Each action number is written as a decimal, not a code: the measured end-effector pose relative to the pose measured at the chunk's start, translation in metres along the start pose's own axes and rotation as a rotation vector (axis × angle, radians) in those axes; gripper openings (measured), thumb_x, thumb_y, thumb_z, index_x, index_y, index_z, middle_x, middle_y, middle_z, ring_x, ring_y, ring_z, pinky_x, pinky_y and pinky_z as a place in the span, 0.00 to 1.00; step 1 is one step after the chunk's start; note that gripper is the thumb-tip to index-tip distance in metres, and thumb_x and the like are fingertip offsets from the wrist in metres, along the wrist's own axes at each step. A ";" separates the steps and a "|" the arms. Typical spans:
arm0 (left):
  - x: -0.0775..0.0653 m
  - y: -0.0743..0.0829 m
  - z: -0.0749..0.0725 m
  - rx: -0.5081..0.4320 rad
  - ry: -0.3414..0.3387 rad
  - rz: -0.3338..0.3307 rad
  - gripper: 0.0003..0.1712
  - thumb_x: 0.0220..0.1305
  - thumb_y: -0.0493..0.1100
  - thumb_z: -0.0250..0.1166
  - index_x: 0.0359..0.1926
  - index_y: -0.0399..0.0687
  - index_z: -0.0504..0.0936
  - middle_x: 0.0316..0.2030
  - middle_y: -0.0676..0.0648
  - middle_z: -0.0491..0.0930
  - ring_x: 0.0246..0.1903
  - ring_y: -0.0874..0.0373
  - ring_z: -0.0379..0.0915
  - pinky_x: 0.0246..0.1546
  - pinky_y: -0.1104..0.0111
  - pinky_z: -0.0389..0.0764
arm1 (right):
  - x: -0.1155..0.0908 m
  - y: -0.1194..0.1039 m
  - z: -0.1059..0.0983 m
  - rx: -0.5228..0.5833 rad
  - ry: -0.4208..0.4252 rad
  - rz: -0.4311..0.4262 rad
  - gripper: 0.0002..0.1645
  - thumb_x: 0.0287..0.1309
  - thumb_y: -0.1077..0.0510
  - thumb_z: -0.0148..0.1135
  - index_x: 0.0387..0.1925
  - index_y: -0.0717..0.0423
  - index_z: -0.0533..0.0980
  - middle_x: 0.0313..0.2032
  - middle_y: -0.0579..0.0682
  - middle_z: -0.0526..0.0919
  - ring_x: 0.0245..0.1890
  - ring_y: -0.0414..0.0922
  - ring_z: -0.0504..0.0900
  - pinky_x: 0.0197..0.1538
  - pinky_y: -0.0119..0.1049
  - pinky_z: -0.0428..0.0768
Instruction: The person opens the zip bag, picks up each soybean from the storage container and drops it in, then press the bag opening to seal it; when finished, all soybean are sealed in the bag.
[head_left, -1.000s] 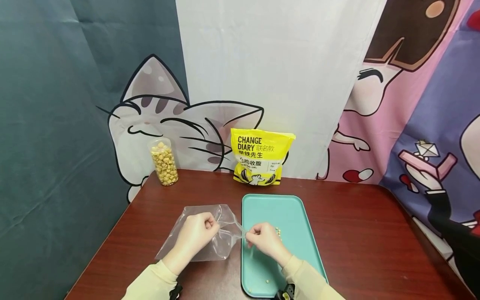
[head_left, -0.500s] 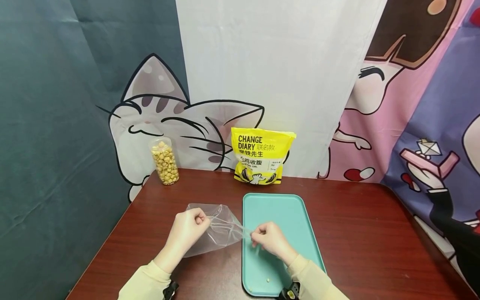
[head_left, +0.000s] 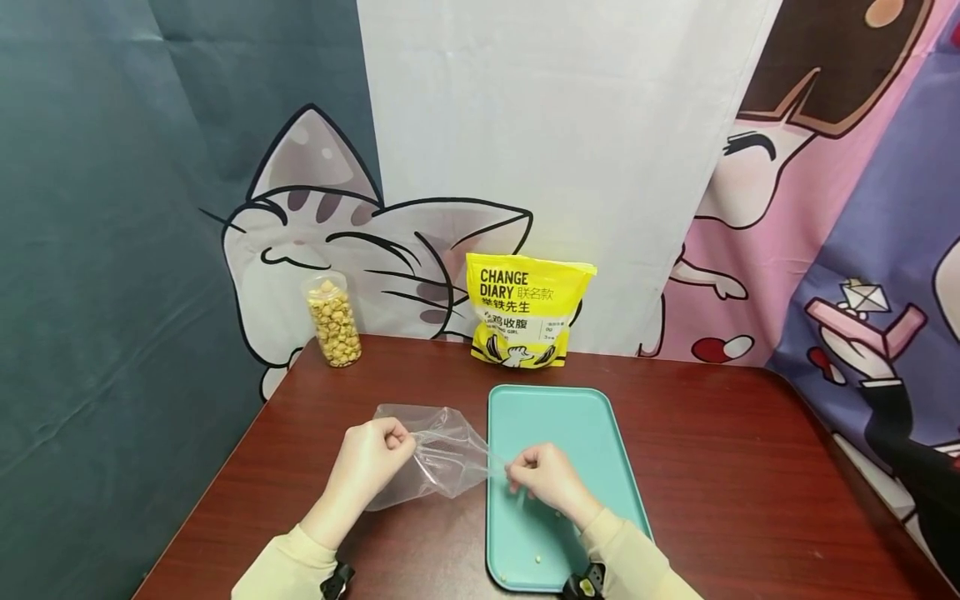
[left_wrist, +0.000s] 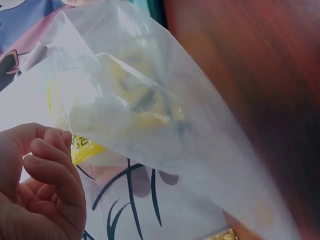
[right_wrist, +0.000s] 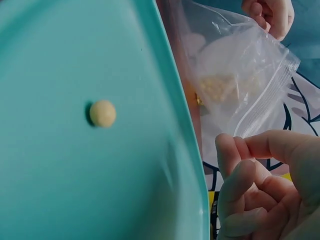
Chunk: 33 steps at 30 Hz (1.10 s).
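Observation:
A clear plastic zip bag [head_left: 450, 462] is stretched sideways between my two hands. At its left end, my left hand [head_left: 371, 458] pinches the bag's edge between thumb and fingertips; the left wrist view shows this hand [left_wrist: 45, 185] beside the bag's upper edge [left_wrist: 150, 80]. My right hand [head_left: 551, 482] pinches the opposite corner above the teal tray [head_left: 551, 408]. In the right wrist view, the zip strip runs along the bag's mouth [right_wrist: 265, 95] to the right thumb and finger. A small round pale bean [right_wrist: 103, 113] lies on the tray, with a few others partly hidden.
At the back left of the brown table [head_left: 712, 450] stands a clear jar of popcorn [head_left: 334, 325]. A yellow printed pouch [head_left: 528, 312] stands upright behind the tray. A printed cloth backdrop [head_left: 600, 167] borders the table's rear and left.
My left hand has shifted left and the right hand slightly right, drawing the bag's mouth wider between them. The bag has narrowed and its lower left part has moved right and up.

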<state>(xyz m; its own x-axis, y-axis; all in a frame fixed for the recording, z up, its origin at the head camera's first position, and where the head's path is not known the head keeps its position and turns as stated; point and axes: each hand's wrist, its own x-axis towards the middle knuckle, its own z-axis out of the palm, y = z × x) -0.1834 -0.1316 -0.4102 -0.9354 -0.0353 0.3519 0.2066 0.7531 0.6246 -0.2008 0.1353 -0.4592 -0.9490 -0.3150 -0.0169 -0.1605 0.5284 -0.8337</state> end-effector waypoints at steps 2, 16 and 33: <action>-0.001 0.002 0.001 -0.001 0.003 0.015 0.11 0.47 0.38 0.65 0.15 0.56 0.76 0.12 0.62 0.67 0.16 0.67 0.61 0.20 0.74 0.66 | 0.000 -0.002 0.000 0.001 -0.004 -0.003 0.13 0.57 0.59 0.60 0.21 0.60 0.82 0.17 0.52 0.82 0.11 0.36 0.69 0.19 0.30 0.69; -0.006 0.013 0.013 -0.037 -0.031 0.037 0.12 0.52 0.41 0.68 0.16 0.55 0.76 0.13 0.61 0.68 0.15 0.69 0.59 0.19 0.75 0.65 | -0.002 -0.004 0.001 0.085 -0.044 -0.018 0.18 0.62 0.48 0.59 0.28 0.58 0.81 0.20 0.52 0.83 0.13 0.44 0.73 0.19 0.31 0.68; -0.005 0.010 0.013 -0.013 0.003 0.046 0.10 0.49 0.38 0.66 0.16 0.55 0.77 0.15 0.60 0.70 0.17 0.68 0.62 0.22 0.74 0.67 | -0.027 0.029 -0.042 -0.095 -0.099 -0.055 0.05 0.54 0.61 0.65 0.26 0.56 0.78 0.19 0.45 0.77 0.16 0.35 0.71 0.22 0.31 0.72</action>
<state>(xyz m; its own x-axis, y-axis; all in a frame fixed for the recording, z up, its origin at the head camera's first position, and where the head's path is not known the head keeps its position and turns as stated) -0.1800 -0.1156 -0.4150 -0.9239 -0.0032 0.3826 0.2529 0.7453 0.6169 -0.1915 0.1927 -0.4597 -0.9075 -0.4190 -0.0308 -0.2408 0.5788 -0.7791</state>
